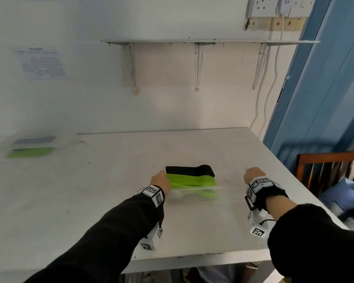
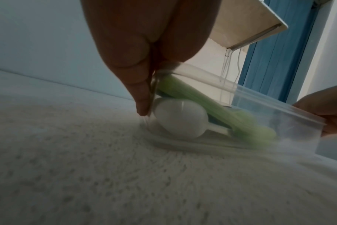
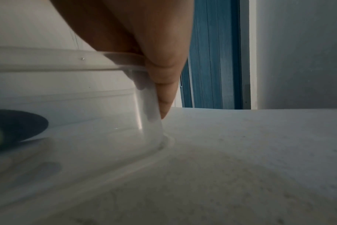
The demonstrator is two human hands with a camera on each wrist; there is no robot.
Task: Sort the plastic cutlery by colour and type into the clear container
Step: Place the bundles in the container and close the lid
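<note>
While the clear container (image 1: 229, 193) is sitting on the white table (image 1: 90, 201), the left hand (image 1: 160, 181) is gripping its left end and the right hand (image 1: 253, 174) its right end — fingers (image 3: 164, 85) pointing down along the outer wall, the rim pinched between them and the thumb inside. Black cutlery (image 1: 190, 170), green cutlery (image 1: 192, 180) and a white spoon (image 2: 181, 118) are lying inside — all toward the left half.
</note>
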